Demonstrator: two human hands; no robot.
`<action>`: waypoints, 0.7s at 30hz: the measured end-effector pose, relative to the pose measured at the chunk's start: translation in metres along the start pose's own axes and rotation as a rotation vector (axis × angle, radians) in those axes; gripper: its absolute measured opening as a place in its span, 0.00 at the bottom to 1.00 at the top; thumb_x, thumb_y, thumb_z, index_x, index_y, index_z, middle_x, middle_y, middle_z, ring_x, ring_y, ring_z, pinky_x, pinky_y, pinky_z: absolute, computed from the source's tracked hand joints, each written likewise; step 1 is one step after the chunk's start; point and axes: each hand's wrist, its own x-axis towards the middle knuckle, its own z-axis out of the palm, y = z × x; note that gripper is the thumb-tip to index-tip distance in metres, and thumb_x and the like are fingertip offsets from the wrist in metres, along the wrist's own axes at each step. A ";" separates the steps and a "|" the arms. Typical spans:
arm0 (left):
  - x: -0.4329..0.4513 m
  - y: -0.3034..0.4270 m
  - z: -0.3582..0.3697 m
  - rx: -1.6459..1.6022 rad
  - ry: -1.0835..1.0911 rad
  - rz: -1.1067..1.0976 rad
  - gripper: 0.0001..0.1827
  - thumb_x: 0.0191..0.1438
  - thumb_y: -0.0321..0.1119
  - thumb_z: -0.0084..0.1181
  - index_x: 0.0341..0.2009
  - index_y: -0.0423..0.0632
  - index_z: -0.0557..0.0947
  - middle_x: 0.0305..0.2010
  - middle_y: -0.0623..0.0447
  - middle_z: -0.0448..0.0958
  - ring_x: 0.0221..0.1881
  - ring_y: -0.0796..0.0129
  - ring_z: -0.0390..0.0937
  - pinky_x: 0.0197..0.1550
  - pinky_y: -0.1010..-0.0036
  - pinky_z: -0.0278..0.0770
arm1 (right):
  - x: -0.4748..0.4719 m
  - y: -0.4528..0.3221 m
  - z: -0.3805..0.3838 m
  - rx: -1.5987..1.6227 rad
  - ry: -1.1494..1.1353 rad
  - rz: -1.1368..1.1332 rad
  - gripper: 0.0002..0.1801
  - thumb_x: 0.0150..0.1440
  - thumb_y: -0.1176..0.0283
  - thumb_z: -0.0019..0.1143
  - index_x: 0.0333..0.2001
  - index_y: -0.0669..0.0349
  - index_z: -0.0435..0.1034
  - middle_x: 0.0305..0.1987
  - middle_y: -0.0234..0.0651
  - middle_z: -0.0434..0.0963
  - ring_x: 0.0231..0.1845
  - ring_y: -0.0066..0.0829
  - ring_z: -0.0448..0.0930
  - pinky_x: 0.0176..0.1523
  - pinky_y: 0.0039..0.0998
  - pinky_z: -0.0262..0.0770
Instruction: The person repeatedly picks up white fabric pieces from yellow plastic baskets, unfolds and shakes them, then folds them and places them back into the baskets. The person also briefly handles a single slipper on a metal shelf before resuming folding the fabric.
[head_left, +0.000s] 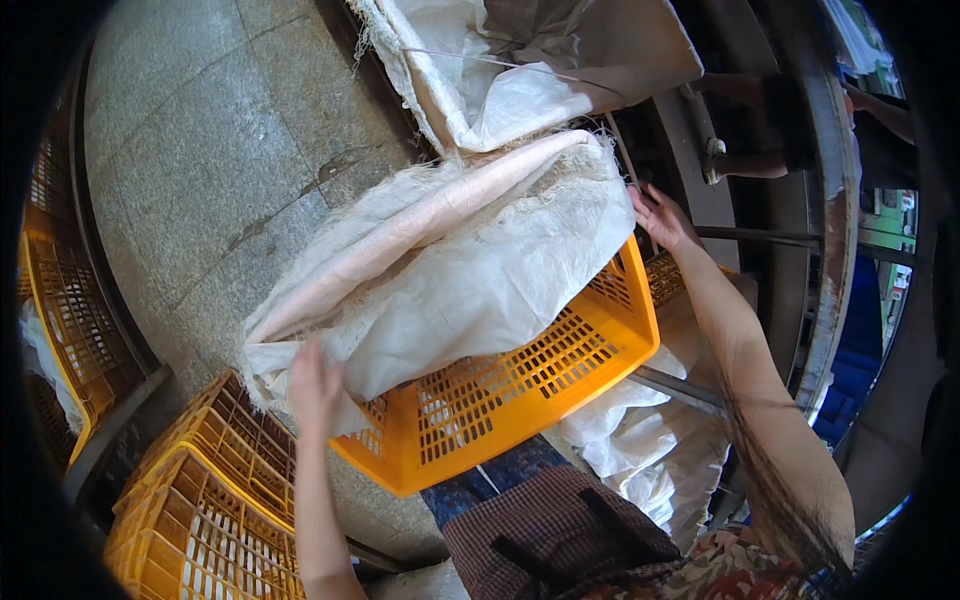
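Note:
A white woven plastic sack (465, 285) with frayed edges and a pinkish rolled fold lies across the far part of a yellow plastic crate (517, 375). The crate has slotted walls and stands tilted before my body. At the left end of the sack is my left hand (313, 386), blurred, over the frayed cloth; its grip is unclear. My right hand (664, 217) meets the sack's right end, some fingers against its edge. How firmly it holds is hidden.
Beyond the sack, another open white sack (525, 90) hangs from a frame. Yellow crates (217, 502) stand at lower left, more crates (75, 322) at far left. Metal bars (679, 390) run at right. Another person's leg (750, 166) shows at upper right. Stone floor tiles (202, 150) lie left.

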 end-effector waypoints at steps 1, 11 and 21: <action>0.005 0.014 0.014 0.070 -0.034 -0.050 0.28 0.45 0.38 0.55 0.52 0.43 0.67 0.49 0.40 0.69 0.52 0.52 0.66 0.53 0.63 0.64 | -0.011 0.004 0.005 0.007 0.190 0.001 0.17 0.55 0.73 0.49 0.47 0.65 0.60 0.46 0.48 0.69 0.50 0.37 0.71 0.50 0.37 0.73; -0.165 0.156 0.050 -0.009 -0.920 0.390 0.09 0.46 0.31 0.44 0.33 0.52 0.76 0.31 0.50 0.75 0.31 0.56 0.76 0.35 0.57 0.71 | -0.118 0.189 0.150 -1.829 -1.020 -0.809 0.28 0.48 0.49 0.49 0.45 0.58 0.66 0.49 0.40 0.68 0.55 0.38 0.64 0.60 0.41 0.52; -0.260 0.077 0.036 0.388 -0.834 0.098 0.19 0.40 0.34 0.56 0.39 0.44 0.72 0.43 0.43 0.67 0.47 0.52 0.64 0.50 0.59 0.60 | -0.258 0.142 -0.009 -2.486 -0.758 0.065 0.20 0.52 0.57 0.41 0.20 0.59 0.71 0.33 0.35 0.74 0.43 0.32 0.70 0.44 0.35 0.63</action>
